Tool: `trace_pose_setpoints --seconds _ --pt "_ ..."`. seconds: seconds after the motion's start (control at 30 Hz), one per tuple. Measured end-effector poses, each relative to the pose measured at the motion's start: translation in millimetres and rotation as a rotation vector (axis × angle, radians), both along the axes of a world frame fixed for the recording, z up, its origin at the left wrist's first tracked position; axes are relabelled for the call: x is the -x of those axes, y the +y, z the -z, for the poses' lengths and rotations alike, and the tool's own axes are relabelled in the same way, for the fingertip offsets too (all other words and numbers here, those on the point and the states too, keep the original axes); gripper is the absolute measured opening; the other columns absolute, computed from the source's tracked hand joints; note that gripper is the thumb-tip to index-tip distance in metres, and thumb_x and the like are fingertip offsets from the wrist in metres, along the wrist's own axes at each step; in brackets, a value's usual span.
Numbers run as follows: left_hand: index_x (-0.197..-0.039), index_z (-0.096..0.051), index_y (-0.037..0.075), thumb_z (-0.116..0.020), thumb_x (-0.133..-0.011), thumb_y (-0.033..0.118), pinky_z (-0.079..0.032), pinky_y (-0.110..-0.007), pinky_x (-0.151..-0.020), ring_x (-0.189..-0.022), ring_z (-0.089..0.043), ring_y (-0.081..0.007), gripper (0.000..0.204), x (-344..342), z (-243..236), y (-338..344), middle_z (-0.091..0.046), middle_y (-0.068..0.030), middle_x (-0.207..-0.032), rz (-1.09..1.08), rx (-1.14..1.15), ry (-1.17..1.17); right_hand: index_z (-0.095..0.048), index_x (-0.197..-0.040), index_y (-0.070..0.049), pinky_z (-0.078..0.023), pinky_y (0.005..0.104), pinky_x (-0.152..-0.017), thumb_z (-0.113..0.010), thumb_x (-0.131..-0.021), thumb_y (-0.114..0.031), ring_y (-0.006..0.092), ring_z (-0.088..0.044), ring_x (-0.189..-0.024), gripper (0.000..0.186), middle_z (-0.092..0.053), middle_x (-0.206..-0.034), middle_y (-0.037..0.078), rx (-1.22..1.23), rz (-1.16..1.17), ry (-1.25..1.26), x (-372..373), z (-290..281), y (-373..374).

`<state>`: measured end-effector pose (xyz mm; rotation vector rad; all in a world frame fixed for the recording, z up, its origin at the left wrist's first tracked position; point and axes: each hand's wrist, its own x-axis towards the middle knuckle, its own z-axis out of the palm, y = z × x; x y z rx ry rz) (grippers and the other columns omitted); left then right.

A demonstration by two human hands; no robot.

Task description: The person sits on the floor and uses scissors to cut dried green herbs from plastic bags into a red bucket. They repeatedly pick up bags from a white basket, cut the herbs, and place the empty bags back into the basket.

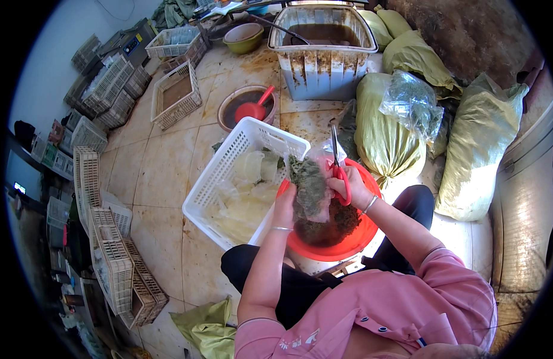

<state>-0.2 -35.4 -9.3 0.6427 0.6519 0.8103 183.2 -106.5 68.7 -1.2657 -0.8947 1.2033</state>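
My left hand (286, 204) grips a clear plastic bag of dark green leafy matter (307, 185) over a red basin (366, 230), which holds dark brown-green material. My right hand (351, 185) is closed on red-handled scissors (340, 182), blades pointing up beside the bag's top, where crumpled clear plastic shows. Just left of the basin, a white perforated crate (201, 197) holds pale plastic bags (237, 206) and some greens. How the right fingers touch the bag is partly hidden.
Behind are a bowl (225, 105) with a red scoop (251, 109) and a stained tub (318, 72). Pale green sacks (474, 161) lie at right. Stacked plastic crates (112, 251) line the left, with a lone crate (158, 107) farther back.
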Motion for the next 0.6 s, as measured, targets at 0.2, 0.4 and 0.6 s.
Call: trace_pose_setpoints --seconds 0.2,0.4,0.6 --pt "-0.092 -0.060 0.001 -0.062 -0.090 0.020 -0.046 -0.022 -0.056 -0.063 -0.057 -0.0066 0.020 -4 -1 -2 -0.062 -0.0008 -0.077 -0.102 -0.360 0.358 -0.060 -0.076 0.001 -0.044 0.0231 -0.048 -0.059 -0.079 -0.004 0.0100 -0.055 -0.052 0.006 -0.058 -0.063 0.003 -0.045 -0.020 -0.123 8 -12 9" --pt "-0.074 -0.059 0.001 -0.064 -0.083 0.013 -0.045 -0.027 -0.054 -0.058 -0.058 -0.0103 0.016 -10 -14 -7 -0.061 -0.0046 -0.064 0.063 -0.581 0.632 -0.058 -0.077 0.001 -0.046 0.0236 -0.050 -0.058 -0.075 -0.001 0.0090 -0.055 -0.054 0.003 -0.058 -0.064 0.003 -0.011 -0.029 -0.176 3 24 6" --pt "-0.067 -0.058 0.000 -0.062 -0.077 0.008 -0.044 -0.033 -0.053 -0.051 -0.055 -0.0153 0.013 8 -4 12 -0.057 -0.0112 -0.055 -0.163 -0.781 0.867 -0.057 -0.074 0.003 -0.045 0.0249 -0.048 -0.056 -0.071 -0.001 0.0108 -0.055 -0.052 0.005 -0.060 -0.062 0.006 0.024 0.308 -0.528 -48 33 2"
